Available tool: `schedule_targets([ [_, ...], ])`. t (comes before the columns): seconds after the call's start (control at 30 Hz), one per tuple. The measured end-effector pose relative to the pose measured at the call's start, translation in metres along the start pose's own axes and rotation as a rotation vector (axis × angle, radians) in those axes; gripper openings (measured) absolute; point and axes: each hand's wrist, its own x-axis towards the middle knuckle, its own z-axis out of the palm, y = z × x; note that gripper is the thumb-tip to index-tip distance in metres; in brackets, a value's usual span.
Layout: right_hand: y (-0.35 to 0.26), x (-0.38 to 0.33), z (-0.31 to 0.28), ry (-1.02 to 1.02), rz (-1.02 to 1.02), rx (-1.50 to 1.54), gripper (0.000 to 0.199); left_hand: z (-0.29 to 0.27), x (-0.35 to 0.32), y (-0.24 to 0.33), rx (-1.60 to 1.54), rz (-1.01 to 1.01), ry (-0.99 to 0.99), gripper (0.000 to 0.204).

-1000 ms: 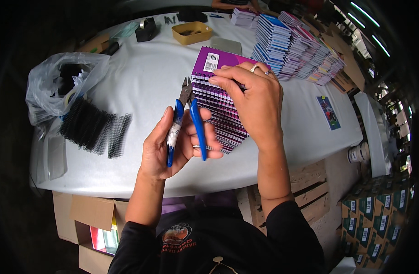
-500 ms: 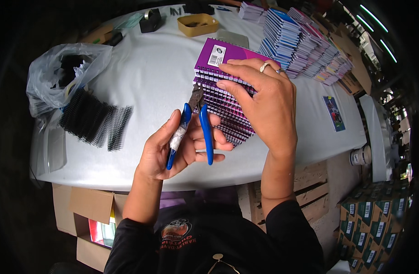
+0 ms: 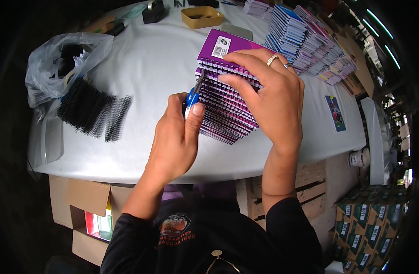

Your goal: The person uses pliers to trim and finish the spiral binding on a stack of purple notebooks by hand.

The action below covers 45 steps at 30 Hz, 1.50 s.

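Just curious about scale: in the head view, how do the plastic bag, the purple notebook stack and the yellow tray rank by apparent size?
1. plastic bag
2. purple notebook stack, partly hidden by hands, so close to the bag
3. yellow tray, farther away

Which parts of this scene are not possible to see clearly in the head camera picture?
- Head view: the tips of the blue-handled pliers are too small to tell whether they grip the wire; the left hand covers the handles.
- Head view: the right hand hides much of the stack of purple spiral notebooks.
- Head view: the plastic bag hides its dark contents.
- Head view: the far notebook rows blur toward the rim.
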Motion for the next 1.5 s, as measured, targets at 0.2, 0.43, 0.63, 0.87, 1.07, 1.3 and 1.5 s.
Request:
schedule_targets([
  [0.2,0.001,-0.003,-0.001,-0.018,0.007,-0.017,0.032,-0.004,0.001,-0.032,-1.538,-0.224,-0.654,0.063],
  [0.43,-0.002,-0.004,0.001,-0.003,-0.006,-0.029,0.030,-0.008,0.008,-0.057,-1.462,-0.122,-0.631,0.061],
  [0.63,-0.003,-0.004,0.002,0.005,-0.013,-0.030,0.029,-0.008,0.001,-0.030,-1.323,-0.369,-0.494,0.060],
  [0.87,-0.002,-0.005,-0.004,-0.065,-0.017,-0.043,0.041,0.014,0.001,-0.032,-0.148,0.067,0.002,0.052],
  [1.07,-0.001,-0.006,-0.005,-0.061,-0.011,-0.008,0.043,0.004,-0.001,-0.038,-1.431,-0.338,-0.537,0.058],
  [1.3,-0.004,-0.011,-0.001,-0.040,0.010,-0.035,0.049,0.011,-0.005,-0.025,0.186,0.057,0.069,0.046],
  [1.5,-0.002,-0.010,-0.002,-0.077,-0.005,-0.084,0.054,0.001,-0.006,-0.046,-1.185,-0.293,-0.500,0.061],
])
